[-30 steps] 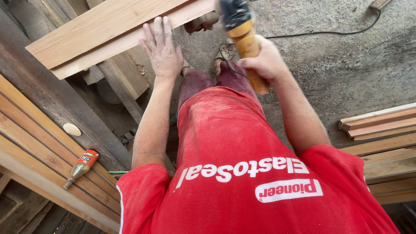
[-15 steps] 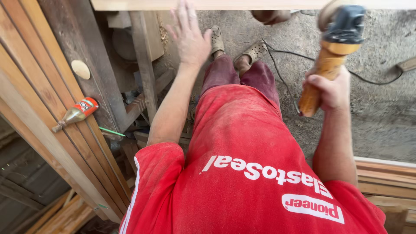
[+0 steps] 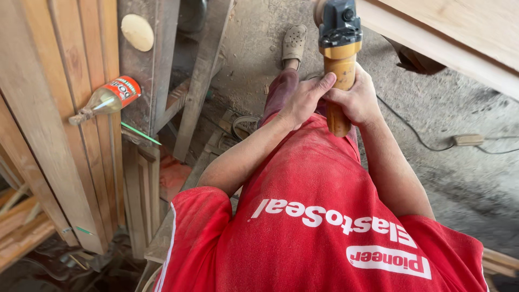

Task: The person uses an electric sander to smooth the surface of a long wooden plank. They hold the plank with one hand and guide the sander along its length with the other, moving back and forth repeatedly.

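- Two hands wrapped around one tool, seen from the head camera looking down over a red shirt (image 3: 324, 227).
- Held upright in front of the chest: an angle grinder (image 3: 339, 59), grey head at the top, orange-yellow body below.
- Closed round the grinder's orange body from its left: left hand (image 3: 305, 97), fingers (image 3: 323, 84) curled against the handle.
- Clamped on the same body from its right: right hand (image 3: 358, 100), touching the left hand across the handle.
- Poking out under both hands: the lower end of the grinder's handle, just above the shirt.
- Up and right of the grinder: a pale wooden plank (image 3: 459, 38) running slantwise, close to the tool's head.
- Beyond the grinder, on the dusty concrete floor (image 3: 432, 124): one foot in a tan perforated clog (image 3: 293, 44).
- Right of the grinder, trailing over the floor: a dark power cord (image 3: 416, 138) with a small plug block.
- Well to the left of the grinder: long wooden boards (image 3: 59, 108) leaning side by side.
- Lying on those boards, far left of the grinder: a glue bottle (image 3: 105, 100) with a red label, nozzle pointing left.
- Above the bottle, still left of the grinder: a pale round wooden disc (image 3: 137, 32).
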